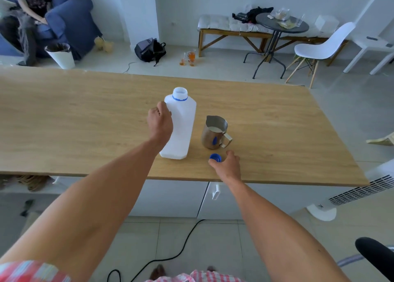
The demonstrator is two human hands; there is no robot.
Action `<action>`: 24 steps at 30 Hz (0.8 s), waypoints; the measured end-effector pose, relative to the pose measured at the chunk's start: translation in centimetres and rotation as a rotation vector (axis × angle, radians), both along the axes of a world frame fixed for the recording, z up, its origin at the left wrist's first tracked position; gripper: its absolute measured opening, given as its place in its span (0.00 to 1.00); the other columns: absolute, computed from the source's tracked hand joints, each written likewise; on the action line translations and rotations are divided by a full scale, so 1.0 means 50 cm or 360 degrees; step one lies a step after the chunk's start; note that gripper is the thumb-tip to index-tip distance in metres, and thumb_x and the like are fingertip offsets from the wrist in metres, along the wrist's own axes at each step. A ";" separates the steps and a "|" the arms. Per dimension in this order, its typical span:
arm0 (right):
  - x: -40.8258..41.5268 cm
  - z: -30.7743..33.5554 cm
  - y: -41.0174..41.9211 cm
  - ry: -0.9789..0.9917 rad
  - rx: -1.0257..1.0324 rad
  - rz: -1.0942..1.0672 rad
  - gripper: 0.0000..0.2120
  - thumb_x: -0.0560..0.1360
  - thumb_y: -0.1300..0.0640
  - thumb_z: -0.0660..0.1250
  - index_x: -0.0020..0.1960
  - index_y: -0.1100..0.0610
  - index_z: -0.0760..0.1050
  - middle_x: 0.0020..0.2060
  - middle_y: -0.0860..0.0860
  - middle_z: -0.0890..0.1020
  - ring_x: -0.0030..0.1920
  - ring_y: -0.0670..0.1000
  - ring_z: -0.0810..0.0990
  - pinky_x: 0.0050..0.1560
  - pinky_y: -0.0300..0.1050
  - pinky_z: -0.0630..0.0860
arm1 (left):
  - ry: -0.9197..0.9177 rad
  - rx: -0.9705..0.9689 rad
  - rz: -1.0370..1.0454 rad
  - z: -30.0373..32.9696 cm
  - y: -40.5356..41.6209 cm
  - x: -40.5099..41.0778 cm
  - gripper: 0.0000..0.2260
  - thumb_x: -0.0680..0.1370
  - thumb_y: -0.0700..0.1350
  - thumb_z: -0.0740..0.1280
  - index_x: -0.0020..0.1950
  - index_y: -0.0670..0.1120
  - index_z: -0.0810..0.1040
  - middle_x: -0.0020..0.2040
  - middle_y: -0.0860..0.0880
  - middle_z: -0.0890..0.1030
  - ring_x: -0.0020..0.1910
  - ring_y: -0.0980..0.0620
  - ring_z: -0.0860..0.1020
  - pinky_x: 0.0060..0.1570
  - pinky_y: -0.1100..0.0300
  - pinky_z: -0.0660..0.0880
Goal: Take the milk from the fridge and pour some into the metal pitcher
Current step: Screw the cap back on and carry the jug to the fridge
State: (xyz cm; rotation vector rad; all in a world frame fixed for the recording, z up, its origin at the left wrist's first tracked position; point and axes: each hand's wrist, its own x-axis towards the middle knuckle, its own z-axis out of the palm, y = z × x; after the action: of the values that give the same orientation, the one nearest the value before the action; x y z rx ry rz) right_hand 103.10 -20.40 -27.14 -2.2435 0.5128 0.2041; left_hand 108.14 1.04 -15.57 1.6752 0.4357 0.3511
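So the tall white plastic milk jug (180, 128) is standing upright and uncapped on the light wooden table (64, 121), with the left hand (160, 121) wrapped around its upper side. Just beside it on the right is the small shiny metal pitcher (215, 135), which has milk in it. The right hand (227, 164) is down near the table edge, fingers curled onto the round blue plastic cap (215, 157).

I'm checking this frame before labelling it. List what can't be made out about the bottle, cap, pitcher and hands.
All in the head view:
- Milk bottle: opaque white walls hide the milk level; the left hand covers its left side.
- Blue cap: the right hand hides whether its fingers pinch it.
- Metal pitcher: its steel wall hides the milk's depth.
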 end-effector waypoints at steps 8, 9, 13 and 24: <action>-0.002 -0.025 0.023 -0.0130 -0.0145 0.0028 0.15 0.71 0.47 0.73 0.53 0.52 0.77 0.52 0.50 0.75 0.47 0.53 0.79 0.45 0.49 0.79 | 0.0020 -0.0069 0.0209 -0.037 0.012 -0.017 0.15 0.76 0.48 0.53 0.35 0.40 0.58 0.34 0.44 0.64 0.36 0.47 0.60 0.35 0.49 0.59; -0.010 -0.024 0.026 -0.0192 -0.0064 0.0033 0.12 0.71 0.48 0.73 0.49 0.53 0.77 0.49 0.50 0.76 0.44 0.52 0.79 0.41 0.47 0.77 | 0.0010 -0.0074 0.0225 -0.040 0.012 -0.022 0.16 0.77 0.48 0.53 0.36 0.37 0.60 0.34 0.44 0.64 0.36 0.47 0.60 0.35 0.49 0.59; -0.031 0.016 0.049 -0.0443 0.0278 0.0212 0.12 0.73 0.51 0.71 0.55 0.51 0.81 0.45 0.48 0.81 0.43 0.46 0.79 0.45 0.42 0.75 | -0.0002 -0.0047 0.0240 -0.046 0.008 -0.037 0.17 0.81 0.45 0.54 0.37 0.34 0.61 0.34 0.42 0.65 0.34 0.48 0.61 0.34 0.51 0.59; 0.074 0.328 0.163 -0.1067 0.0742 0.0464 0.16 0.71 0.54 0.79 0.55 0.50 0.76 0.44 0.49 0.85 0.42 0.47 0.82 0.45 0.40 0.79 | -0.0001 -0.0004 0.0122 -0.043 0.019 -0.041 0.17 0.81 0.44 0.53 0.32 0.44 0.61 0.32 0.43 0.66 0.33 0.47 0.61 0.33 0.53 0.59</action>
State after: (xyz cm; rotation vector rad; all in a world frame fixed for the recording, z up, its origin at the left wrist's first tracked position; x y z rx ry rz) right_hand 106.79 -12.26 -10.75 -1.7689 -0.2080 -0.2579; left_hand 106.07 1.97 -17.72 1.6587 0.5006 0.4075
